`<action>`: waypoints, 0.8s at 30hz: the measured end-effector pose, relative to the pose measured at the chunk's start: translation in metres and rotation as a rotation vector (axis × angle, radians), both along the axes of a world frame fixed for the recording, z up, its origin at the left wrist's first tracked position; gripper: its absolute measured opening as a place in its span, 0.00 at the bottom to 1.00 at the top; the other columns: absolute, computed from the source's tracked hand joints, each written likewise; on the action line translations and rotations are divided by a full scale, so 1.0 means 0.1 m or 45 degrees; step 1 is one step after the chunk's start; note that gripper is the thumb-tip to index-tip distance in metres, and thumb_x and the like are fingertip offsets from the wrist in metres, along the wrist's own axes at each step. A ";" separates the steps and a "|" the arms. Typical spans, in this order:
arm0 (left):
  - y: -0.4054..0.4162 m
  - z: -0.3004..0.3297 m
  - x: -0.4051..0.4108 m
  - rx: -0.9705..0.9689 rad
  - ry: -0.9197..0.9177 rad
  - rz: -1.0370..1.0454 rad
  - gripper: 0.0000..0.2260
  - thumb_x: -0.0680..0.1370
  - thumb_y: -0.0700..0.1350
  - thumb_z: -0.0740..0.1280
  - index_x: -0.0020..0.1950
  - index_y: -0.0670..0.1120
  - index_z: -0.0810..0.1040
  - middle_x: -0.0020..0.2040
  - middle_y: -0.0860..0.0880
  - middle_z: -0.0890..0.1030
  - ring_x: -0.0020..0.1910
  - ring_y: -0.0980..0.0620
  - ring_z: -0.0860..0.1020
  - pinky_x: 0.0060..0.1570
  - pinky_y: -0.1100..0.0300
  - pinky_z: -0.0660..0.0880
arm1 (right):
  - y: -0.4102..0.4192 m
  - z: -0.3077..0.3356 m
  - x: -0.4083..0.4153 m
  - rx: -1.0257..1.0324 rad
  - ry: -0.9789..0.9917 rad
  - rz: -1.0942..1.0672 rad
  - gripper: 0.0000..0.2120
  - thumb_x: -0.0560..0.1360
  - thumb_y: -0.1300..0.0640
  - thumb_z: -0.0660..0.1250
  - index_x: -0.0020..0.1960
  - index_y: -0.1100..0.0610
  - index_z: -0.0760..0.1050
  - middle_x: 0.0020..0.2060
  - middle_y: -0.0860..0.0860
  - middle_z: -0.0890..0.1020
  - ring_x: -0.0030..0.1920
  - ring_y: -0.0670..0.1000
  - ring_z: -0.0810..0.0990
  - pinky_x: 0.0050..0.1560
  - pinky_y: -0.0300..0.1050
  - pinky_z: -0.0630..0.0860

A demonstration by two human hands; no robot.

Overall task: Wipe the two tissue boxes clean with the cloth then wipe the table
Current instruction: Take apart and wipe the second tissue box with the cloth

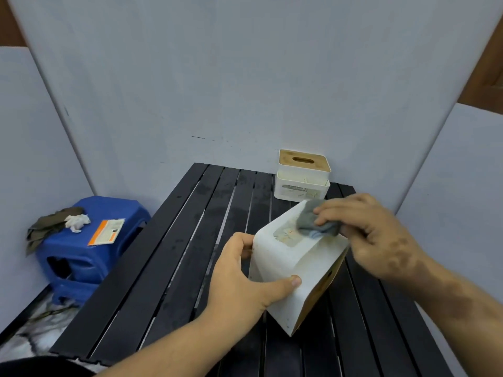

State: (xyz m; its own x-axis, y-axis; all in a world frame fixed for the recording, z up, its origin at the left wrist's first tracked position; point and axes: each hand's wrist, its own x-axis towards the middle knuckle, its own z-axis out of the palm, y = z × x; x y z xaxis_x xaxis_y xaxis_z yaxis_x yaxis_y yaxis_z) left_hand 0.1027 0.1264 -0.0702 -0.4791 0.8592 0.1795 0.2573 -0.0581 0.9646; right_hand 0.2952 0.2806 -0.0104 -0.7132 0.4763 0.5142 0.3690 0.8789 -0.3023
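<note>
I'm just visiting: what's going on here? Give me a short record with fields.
Activity: wiping a tissue box
Left hand: grips the tilted white tissue box, thumb on its side
Right hand: presses a grey cloth on the box's upturned face
Second tissue box: upright at the table's far edge, wooden lid on top
Table: black, slatted
Beside the table: blue stool with rags and a card on it

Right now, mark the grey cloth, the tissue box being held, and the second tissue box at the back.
grey cloth (317,223): head view, middle of the bunched fabric below the fingers.
held tissue box (283,263): head view, bare white upturned face.
second tissue box (303,160): head view, wooden lid beside the slot.
</note>
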 end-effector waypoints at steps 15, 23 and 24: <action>0.03 -0.07 0.02 0.017 0.022 0.027 0.29 0.58 0.52 0.86 0.53 0.56 0.76 0.52 0.58 0.83 0.53 0.61 0.79 0.49 0.65 0.75 | 0.16 -0.15 0.18 -0.040 0.200 -0.169 0.33 0.68 0.81 0.66 0.54 0.43 0.80 0.58 0.44 0.83 0.58 0.55 0.78 0.62 0.49 0.73; 0.03 -0.01 0.05 0.057 0.009 0.007 0.26 0.59 0.45 0.87 0.50 0.50 0.77 0.46 0.55 0.83 0.44 0.62 0.80 0.41 0.69 0.75 | -0.43 -0.01 -0.17 0.261 -0.098 0.265 0.24 0.69 0.65 0.57 0.57 0.47 0.81 0.59 0.37 0.80 0.51 0.53 0.73 0.53 0.47 0.73; 0.03 0.00 0.06 0.051 0.010 0.018 0.26 0.58 0.45 0.87 0.49 0.50 0.76 0.45 0.56 0.83 0.44 0.63 0.79 0.41 0.69 0.75 | -0.37 -0.01 -0.14 0.251 -0.101 0.278 0.24 0.70 0.66 0.58 0.57 0.47 0.81 0.60 0.37 0.80 0.52 0.52 0.73 0.55 0.45 0.72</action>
